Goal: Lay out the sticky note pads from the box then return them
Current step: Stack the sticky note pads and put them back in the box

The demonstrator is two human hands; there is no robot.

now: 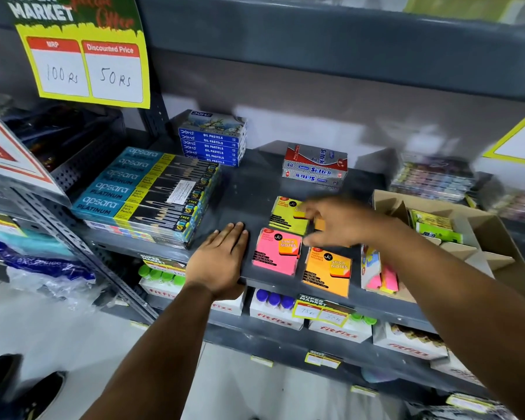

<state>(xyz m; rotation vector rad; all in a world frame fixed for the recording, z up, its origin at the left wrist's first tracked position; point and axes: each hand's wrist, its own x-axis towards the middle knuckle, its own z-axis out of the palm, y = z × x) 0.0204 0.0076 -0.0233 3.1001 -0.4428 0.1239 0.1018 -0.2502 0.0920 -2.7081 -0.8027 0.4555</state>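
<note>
The fingers (311, 214) of the right hand (338, 222) are blurred by motion; they seem loosely curled over the yellow pad (285, 216), with a glimpse of orange just under them, but I cannot tell whether they pinch anything. The fingers (234, 230) of the left hand (219, 262) lie pressed together and flat on the shelf (246, 192), holding nothing, just beside the pink pad (276, 253).

Three pads are laid out on the shelf: yellow at the back, pink in front of it, and an orange pad (328, 274) to the right, near the front edge. The cardboard box (497, 225) stands to the right, open, with more packets inside and a packet of coloured strips (379, 274) leaning at its near corner.

The main risk, as I judge it, is the front row. The pink and orange pads sit close to the lip of the shelf, and the right forearm passes directly above the orange one; a dragging wrist or sleeve-level sweep could nudge it off onto the floor. A hurried grab at the yellow pad could also shunt it into the pink one.
</note>
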